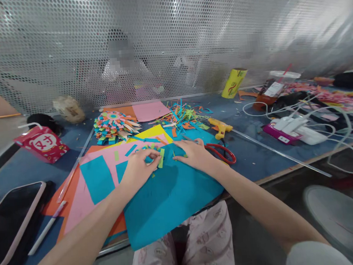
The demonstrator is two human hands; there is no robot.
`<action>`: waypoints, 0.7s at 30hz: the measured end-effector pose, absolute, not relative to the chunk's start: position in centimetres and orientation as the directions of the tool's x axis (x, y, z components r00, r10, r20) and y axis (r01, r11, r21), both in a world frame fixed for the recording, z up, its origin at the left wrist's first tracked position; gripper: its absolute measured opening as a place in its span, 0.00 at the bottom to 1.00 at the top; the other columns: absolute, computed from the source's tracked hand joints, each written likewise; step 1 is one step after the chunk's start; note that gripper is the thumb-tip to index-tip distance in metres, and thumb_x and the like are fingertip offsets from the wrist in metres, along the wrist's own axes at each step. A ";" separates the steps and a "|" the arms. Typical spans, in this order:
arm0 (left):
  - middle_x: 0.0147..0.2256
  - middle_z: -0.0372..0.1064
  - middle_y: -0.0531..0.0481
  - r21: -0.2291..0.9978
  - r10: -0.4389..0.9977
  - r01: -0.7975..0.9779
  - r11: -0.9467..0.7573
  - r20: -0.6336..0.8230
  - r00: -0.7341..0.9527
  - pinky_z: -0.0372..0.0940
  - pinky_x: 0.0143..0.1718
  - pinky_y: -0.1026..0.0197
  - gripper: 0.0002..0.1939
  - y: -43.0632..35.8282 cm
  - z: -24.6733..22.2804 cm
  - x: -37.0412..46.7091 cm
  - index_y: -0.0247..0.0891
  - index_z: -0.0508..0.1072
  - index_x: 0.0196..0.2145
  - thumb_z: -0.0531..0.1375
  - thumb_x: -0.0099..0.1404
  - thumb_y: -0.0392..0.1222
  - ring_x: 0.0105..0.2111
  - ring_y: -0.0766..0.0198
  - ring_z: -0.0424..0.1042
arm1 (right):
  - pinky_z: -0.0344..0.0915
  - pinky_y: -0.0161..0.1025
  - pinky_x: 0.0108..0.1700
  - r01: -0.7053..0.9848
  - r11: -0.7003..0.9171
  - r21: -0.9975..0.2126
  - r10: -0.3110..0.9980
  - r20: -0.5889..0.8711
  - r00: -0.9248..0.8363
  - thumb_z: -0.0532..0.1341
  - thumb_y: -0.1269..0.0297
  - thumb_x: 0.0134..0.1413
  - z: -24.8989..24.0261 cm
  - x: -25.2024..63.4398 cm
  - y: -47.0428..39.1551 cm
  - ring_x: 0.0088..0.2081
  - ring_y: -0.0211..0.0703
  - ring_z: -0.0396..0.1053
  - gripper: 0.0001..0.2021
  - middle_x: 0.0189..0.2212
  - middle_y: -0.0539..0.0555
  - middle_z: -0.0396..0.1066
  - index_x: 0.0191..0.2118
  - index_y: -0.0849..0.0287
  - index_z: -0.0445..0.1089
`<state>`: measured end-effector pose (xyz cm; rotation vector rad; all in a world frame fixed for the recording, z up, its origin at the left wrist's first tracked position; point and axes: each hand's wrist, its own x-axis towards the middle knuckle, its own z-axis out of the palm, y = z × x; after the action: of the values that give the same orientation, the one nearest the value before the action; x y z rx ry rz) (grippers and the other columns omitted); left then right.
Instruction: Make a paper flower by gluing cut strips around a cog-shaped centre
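My left hand pinches a small light green paper strip above a large blue sheet. To its right my right hand rests over the same sheet, fingers apart, with small green scraps near its fingertips. Scissors with red handles lie beside my right wrist, partly hidden by the hand. Left of my hands, a blue rectangle lies on pink paper and orange sheets. Behind them are a yellow sheet and a fringed multicoloured paper ball.
A yellow glue gun and clear stick lie right, near a power strip, cables and a drink cup. A red carton, phone and marker are left. A person sits behind the perforated screen.
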<state>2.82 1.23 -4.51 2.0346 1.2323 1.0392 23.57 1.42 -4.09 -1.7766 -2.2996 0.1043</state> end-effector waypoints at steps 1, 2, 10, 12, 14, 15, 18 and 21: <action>0.28 0.76 0.51 0.751 0.890 0.481 -0.452 0.349 0.293 0.66 0.30 0.63 0.07 1.2 -4.5 2.9 0.40 0.75 0.29 0.58 0.57 0.42 0.28 0.62 0.74 | 0.51 0.59 0.56 0.945 0.255 -0.202 0.962 0.149 -0.228 0.63 0.57 0.55 -4.2 23.6 1.4 0.59 0.58 0.61 0.24 0.54 0.62 0.69 0.56 0.58 0.64; 0.28 0.76 0.51 0.747 0.886 0.479 -0.461 0.353 0.301 0.66 0.31 0.63 0.07 1.2 -4.5 2.9 0.40 0.75 0.29 0.58 0.57 0.42 0.27 0.63 0.73 | 0.52 0.56 0.56 0.945 0.252 -0.206 0.962 0.158 -0.222 0.62 0.59 0.56 -4.2 23.7 1.4 0.58 0.56 0.63 0.22 0.52 0.60 0.71 0.55 0.58 0.65; 0.28 0.75 0.51 0.777 0.899 0.462 -0.427 0.310 0.310 0.65 0.27 0.63 0.06 1.2 -4.5 2.9 0.40 0.75 0.30 0.58 0.57 0.42 0.24 0.65 0.71 | 0.52 0.47 0.52 0.957 0.207 -0.205 0.960 0.232 -0.158 0.59 0.65 0.60 -4.8 23.1 0.6 0.48 0.46 0.71 0.13 0.37 0.53 0.79 0.50 0.53 0.69; 0.28 0.76 0.51 0.778 0.900 0.462 -0.426 0.309 0.309 0.65 0.29 0.63 0.06 1.2 -4.5 2.9 0.39 0.75 0.30 0.58 0.57 0.41 0.25 0.64 0.72 | 0.51 0.48 0.51 0.965 0.203 -0.169 0.953 0.261 -0.155 0.58 0.65 0.60 -4.9 23.0 0.5 0.49 0.48 0.69 0.12 0.37 0.55 0.78 0.49 0.54 0.70; 0.28 0.76 0.51 0.764 0.891 0.467 -0.446 0.330 0.311 0.66 0.32 0.62 0.06 1.2 -4.5 2.9 0.40 0.75 0.29 0.58 0.56 0.41 0.27 0.63 0.73 | 0.51 0.48 0.50 0.968 0.215 -0.129 0.944 0.280 -0.173 0.57 0.65 0.61 -5.0 22.7 0.2 0.50 0.50 0.67 0.12 0.36 0.58 0.77 0.49 0.57 0.70; 0.28 0.76 0.51 0.756 0.886 0.467 -0.458 0.343 0.312 0.66 0.33 0.62 0.06 1.2 -4.5 2.9 0.40 0.75 0.29 0.58 0.56 0.40 0.28 0.62 0.73 | 0.52 0.47 0.50 0.968 0.225 -0.111 0.941 0.283 -0.187 0.56 0.65 0.61 -4.9 22.6 0.1 0.50 0.51 0.66 0.12 0.36 0.58 0.77 0.49 0.58 0.69; 0.28 0.76 0.51 0.744 0.875 0.465 -0.479 0.365 0.318 0.67 0.35 0.61 0.06 1.2 -4.4 2.9 0.40 0.75 0.29 0.58 0.56 0.41 0.29 0.62 0.74 | 0.55 0.45 0.48 0.964 0.256 -0.071 0.933 0.279 -0.228 0.54 0.69 0.62 -4.9 22.2 -0.1 0.48 0.51 0.66 0.13 0.35 0.60 0.76 0.50 0.62 0.68; 0.27 0.76 0.51 0.739 0.875 0.473 -0.480 0.366 0.316 0.67 0.35 0.61 0.07 1.1 -4.1 2.9 0.40 0.75 0.29 0.57 0.56 0.41 0.29 0.62 0.74 | 0.58 0.43 0.47 0.960 0.275 -0.058 0.927 0.279 -0.249 0.53 0.72 0.61 -4.9 22.0 0.1 0.46 0.51 0.68 0.13 0.37 0.61 0.76 0.49 0.63 0.67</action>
<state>2.87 1.05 -4.08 2.0816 1.1884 1.0472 21.98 0.11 -4.85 -1.7400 -2.2894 -0.1806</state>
